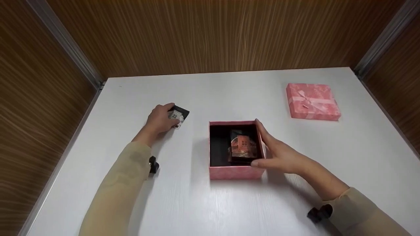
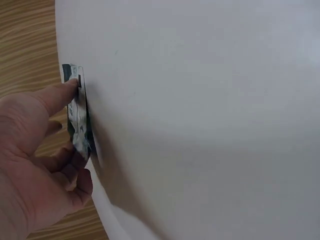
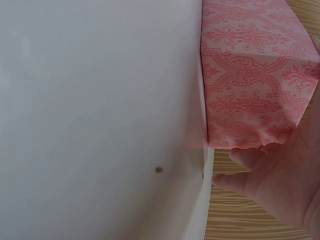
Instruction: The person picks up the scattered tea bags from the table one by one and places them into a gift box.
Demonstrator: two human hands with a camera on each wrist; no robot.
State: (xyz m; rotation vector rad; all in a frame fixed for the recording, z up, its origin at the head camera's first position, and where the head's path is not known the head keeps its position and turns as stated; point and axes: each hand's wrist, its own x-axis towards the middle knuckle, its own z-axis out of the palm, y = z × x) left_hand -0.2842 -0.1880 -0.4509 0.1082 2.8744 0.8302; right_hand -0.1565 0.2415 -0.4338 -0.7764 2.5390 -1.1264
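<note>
Toward the left of the table, my left hand (image 1: 160, 119) pinches a small flat packet (image 1: 177, 116), dark with a white printed label. In the left wrist view the packet (image 2: 78, 112) stands edge-on between thumb and fingers, close over the white surface. An uncovered pink box (image 1: 235, 173) with a black inside sits in the middle. My right hand (image 1: 279, 155) spans its right side, thumb at the near corner and a finger at the far one. The box's patterned pink wall (image 3: 250, 95) shows in the right wrist view. Inside, on the right, lies a dark packet (image 1: 243, 147) with an orange label.
A pink lid (image 1: 313, 102) with a ribbon bow lies at the back right of the white table (image 1: 203, 95). Wood-grain panels (image 1: 210, 36) rise behind the table and at both sides. Small black devices (image 1: 321, 213) are worn on both wrists.
</note>
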